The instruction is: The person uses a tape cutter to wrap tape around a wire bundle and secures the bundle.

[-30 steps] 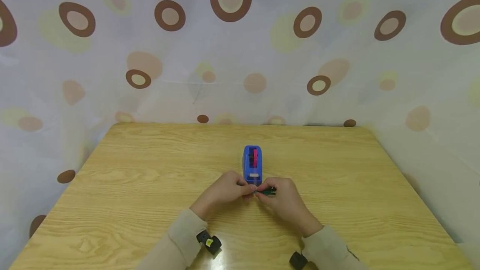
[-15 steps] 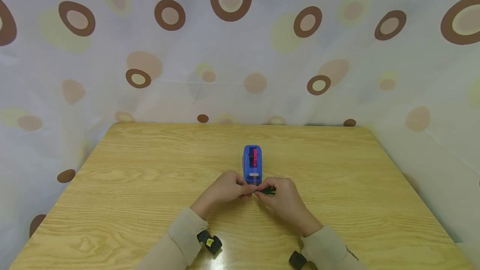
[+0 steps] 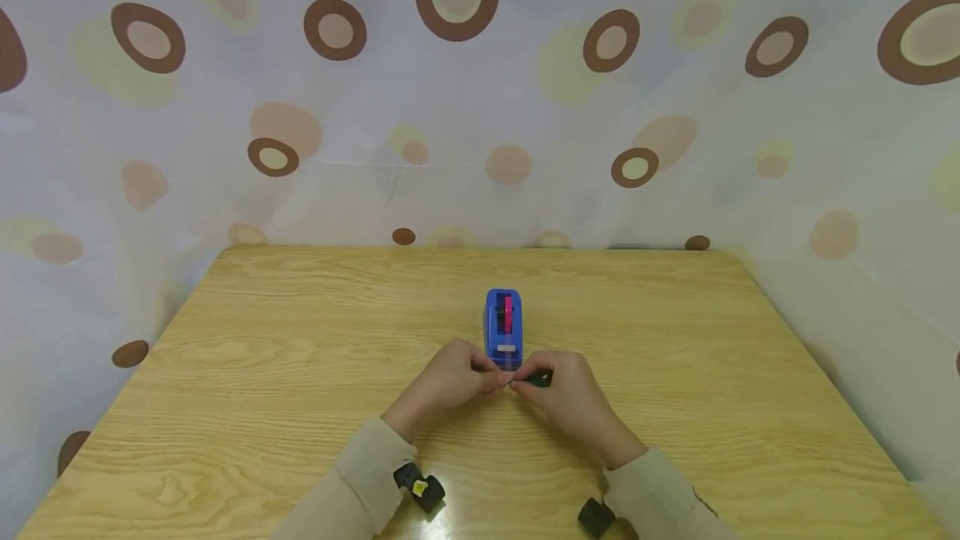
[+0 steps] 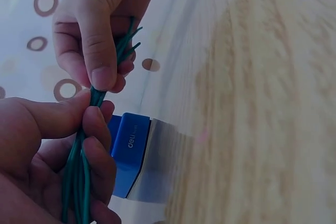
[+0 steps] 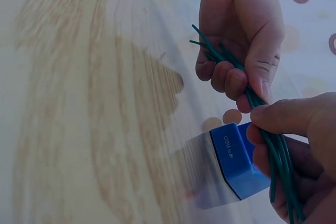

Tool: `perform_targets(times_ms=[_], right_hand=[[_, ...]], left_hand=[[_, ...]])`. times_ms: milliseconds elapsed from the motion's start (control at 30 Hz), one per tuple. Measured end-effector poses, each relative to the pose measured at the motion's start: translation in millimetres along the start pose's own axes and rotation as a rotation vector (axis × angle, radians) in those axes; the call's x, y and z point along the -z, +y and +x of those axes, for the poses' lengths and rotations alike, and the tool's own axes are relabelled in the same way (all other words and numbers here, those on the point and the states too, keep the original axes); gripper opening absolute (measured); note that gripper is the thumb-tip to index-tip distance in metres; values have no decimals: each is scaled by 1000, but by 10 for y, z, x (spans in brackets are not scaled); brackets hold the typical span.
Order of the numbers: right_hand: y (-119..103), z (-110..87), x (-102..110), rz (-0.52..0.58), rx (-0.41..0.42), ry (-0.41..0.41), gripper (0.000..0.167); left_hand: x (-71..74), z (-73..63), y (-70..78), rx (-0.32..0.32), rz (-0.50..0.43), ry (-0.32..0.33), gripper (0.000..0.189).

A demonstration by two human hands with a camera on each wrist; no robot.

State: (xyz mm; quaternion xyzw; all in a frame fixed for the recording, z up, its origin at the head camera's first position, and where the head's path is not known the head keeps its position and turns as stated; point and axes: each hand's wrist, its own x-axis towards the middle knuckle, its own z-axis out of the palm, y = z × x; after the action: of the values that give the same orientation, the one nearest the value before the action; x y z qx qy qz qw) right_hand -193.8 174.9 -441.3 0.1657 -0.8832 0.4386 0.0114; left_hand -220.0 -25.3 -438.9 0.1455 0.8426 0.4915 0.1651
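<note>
Both hands meet on a bundle of thin green strands (image 3: 540, 379) in front of a blue tape dispenser (image 3: 491, 327). My left hand (image 3: 457, 375) pinches the bundle from the left between thumb and fingers. From the right, my right hand (image 3: 573, 398) pinches it close beside the left fingertips. A clear tape strip (image 3: 509, 362) runs from the dispenser's front down to the fingertips. In the left wrist view the strands (image 4: 76, 177) pass through the left palm, and their loose ends fan out by the right hand. The right wrist view shows strands (image 5: 283, 166) lying along the right palm.
The dispenser carries a roll with a pink core (image 3: 508, 315) and stands on a wooden table (image 3: 315, 315). A white curtain with brown circles (image 3: 457, 107) hangs behind it. Black wrist cameras (image 3: 420, 486) sit at the beige sleeves.
Both hands stay nearly in place at the bundle. The green ends beside the right hand have shifted slightly, and the head view has moved a little.
</note>
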Motion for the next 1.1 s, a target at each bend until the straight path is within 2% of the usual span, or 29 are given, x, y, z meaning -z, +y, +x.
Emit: perform_targets(times_ms=[267, 533, 733, 867, 1100], right_hand=[[34, 30, 36, 47, -13, -47, 4], [34, 43, 65, 80, -63, -108, 6], [18, 50, 77, 142, -80, -153, 9], [28, 61, 64, 196, -67, -147, 10], [18, 55, 35, 228, -104, -108, 8]], left_hand=[[-27, -5, -9, -40, 58, 49, 13], [-36, 8, -34, -118, 145, 81, 9], [-17, -7, 7, -141, 186, 90, 8], [-9, -4, 19, -141, 200, 91, 10], [-2, -12, 25, -138, 184, 86, 10]])
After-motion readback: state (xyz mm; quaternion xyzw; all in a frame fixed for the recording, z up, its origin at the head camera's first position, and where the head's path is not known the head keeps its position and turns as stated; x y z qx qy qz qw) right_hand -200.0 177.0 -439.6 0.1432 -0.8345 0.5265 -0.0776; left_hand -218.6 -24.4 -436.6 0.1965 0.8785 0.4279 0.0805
